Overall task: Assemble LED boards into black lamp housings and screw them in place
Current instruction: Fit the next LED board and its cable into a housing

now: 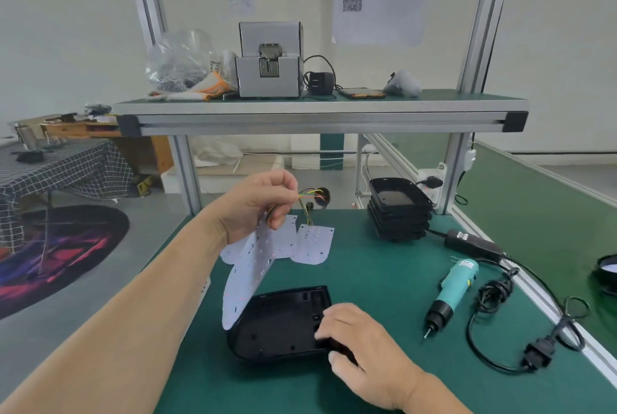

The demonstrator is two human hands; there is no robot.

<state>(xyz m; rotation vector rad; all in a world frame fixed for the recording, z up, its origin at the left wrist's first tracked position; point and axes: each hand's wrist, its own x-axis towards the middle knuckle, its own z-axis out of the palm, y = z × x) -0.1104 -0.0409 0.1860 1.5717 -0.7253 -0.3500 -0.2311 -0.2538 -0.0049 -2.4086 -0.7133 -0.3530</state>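
The left hand [258,205] is raised above the mat [367,280], fingers curled and pinching the top of a white board [247,273] together with its coloured wires [309,196], which trail off to the right of the hand. The board hangs tilted, its rounded lower end down at the left rim of the housing [280,323]. The housing lies open side up on the mat in front of the person, and the right hand [359,337] grips its right edge — fingers curled over the rim into the inside, thumb along the outer wall. Behind the held board, spare boards [314,243] lie flat on the mat, overlapping one another. Farther back to the right a stack [399,210] of black housings stands near the frame post. A teal screwdriver [450,293] lies on the mat right of the housing, tip toward the person, its black cord looped beside it. On the shelf [317,110] above sit a grey feeder [270,60], a clear bag [178,60] to its left and a phone [362,93] to its right.
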